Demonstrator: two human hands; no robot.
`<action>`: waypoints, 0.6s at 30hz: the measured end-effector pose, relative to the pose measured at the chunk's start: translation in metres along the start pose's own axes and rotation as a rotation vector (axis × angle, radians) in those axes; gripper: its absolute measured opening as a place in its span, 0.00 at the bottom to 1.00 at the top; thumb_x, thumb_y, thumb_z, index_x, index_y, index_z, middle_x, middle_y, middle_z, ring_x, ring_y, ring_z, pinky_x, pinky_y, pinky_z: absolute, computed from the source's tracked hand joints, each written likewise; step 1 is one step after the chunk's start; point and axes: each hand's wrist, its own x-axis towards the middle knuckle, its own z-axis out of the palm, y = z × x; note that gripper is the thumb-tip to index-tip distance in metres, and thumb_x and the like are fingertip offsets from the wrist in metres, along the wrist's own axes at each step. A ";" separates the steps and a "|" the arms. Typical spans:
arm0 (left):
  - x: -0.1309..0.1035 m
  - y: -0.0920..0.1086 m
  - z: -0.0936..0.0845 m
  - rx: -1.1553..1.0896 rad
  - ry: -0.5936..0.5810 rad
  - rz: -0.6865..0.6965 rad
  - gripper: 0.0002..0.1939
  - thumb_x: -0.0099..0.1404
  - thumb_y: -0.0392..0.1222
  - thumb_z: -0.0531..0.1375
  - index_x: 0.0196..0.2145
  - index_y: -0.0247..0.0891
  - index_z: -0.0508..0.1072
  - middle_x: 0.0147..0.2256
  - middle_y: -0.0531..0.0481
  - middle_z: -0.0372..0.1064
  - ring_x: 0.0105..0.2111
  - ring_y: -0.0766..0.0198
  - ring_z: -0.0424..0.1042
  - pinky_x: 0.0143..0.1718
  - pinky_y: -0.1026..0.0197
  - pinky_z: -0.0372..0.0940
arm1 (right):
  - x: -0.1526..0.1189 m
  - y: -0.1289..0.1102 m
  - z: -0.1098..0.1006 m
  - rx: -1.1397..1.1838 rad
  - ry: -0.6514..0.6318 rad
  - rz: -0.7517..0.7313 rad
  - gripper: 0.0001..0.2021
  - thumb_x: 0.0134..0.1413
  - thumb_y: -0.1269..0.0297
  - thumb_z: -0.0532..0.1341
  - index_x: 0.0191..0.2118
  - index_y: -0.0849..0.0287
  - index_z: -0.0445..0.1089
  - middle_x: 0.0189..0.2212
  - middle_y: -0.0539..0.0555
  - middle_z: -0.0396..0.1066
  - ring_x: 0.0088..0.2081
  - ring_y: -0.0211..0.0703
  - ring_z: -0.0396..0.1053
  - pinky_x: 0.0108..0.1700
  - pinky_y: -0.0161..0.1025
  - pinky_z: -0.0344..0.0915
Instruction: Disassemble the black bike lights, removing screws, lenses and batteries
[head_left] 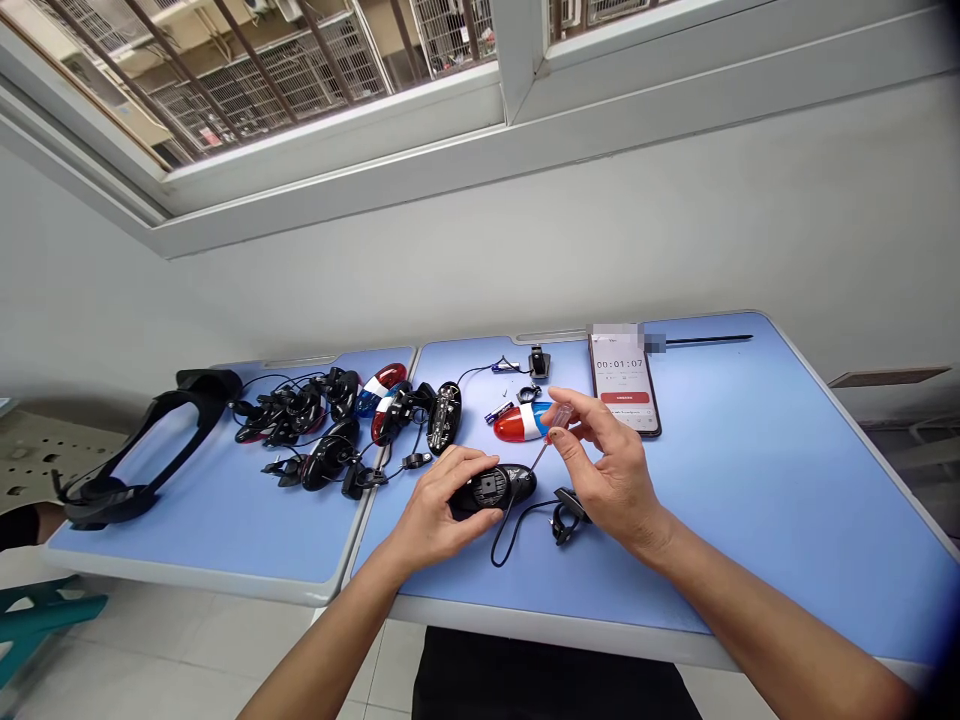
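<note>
- On the right-hand blue table [750, 490], near the front edge, holds a black housing [489, 488] down flat with the left hand [439, 507]. Pretty close to the body, so probably handy for looking straight down.
- Straddles that housing, left thumb on the near side and fingers along the far side, spread well apart from each other. Likely braces both flanks against twisting.
- Has the patterned patch facing up and the narrow end pointing right, presumably to give the tool a free run at it.
- Pinches a small screwdriver [541, 454] by its clear handle between thumb and fingertips of the right hand [611, 470]. Can't tell about the little finger, too tucked away.
- Slants the shaft down and leftward, tip apparently touching the housing's right end. Seems a light fingertip hold, probably better for fine turning than a full fist.
- Lets the black cable [501, 566] loop toward the front edge, with its clamp [568, 513] just beside the right hand. Probably enough slack to avoid tugging.
- Parks a red-white-blue lens [519, 423] just beyond, battery [498, 412] beside it, likely for easy reach.
- Faces the phone [624, 385] this way, maybe for reading the timer at a glance.
</note>
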 end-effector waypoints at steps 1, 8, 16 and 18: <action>0.000 0.000 0.000 -0.001 0.001 -0.001 0.25 0.61 0.35 0.65 0.56 0.43 0.69 0.47 0.45 0.68 0.47 0.55 0.68 0.49 0.52 0.64 | 0.000 0.000 -0.001 -0.008 -0.009 -0.011 0.17 0.62 0.75 0.58 0.54 0.53 0.67 0.37 0.51 0.74 0.39 0.38 0.73 0.39 0.37 0.73; 0.000 -0.001 0.000 -0.003 0.005 0.009 0.25 0.61 0.34 0.64 0.56 0.43 0.69 0.47 0.45 0.68 0.47 0.56 0.68 0.49 0.53 0.65 | 0.004 -0.006 -0.007 -0.011 -0.155 -0.121 0.20 0.61 0.78 0.55 0.55 0.53 0.65 0.37 0.50 0.74 0.37 0.38 0.72 0.37 0.37 0.70; 0.001 0.000 0.000 0.019 0.017 0.029 0.25 0.62 0.36 0.65 0.57 0.44 0.69 0.46 0.46 0.69 0.46 0.56 0.68 0.48 0.53 0.65 | 0.003 -0.004 -0.005 -0.047 -0.181 -0.153 0.14 0.63 0.72 0.58 0.53 0.53 0.65 0.36 0.51 0.71 0.35 0.40 0.69 0.33 0.38 0.70; 0.001 0.000 0.000 0.019 0.015 0.029 0.26 0.62 0.36 0.65 0.57 0.44 0.69 0.46 0.46 0.69 0.46 0.56 0.68 0.48 0.52 0.65 | 0.003 -0.001 -0.004 -0.083 -0.141 -0.163 0.13 0.62 0.70 0.61 0.51 0.53 0.67 0.38 0.52 0.71 0.37 0.40 0.69 0.31 0.36 0.70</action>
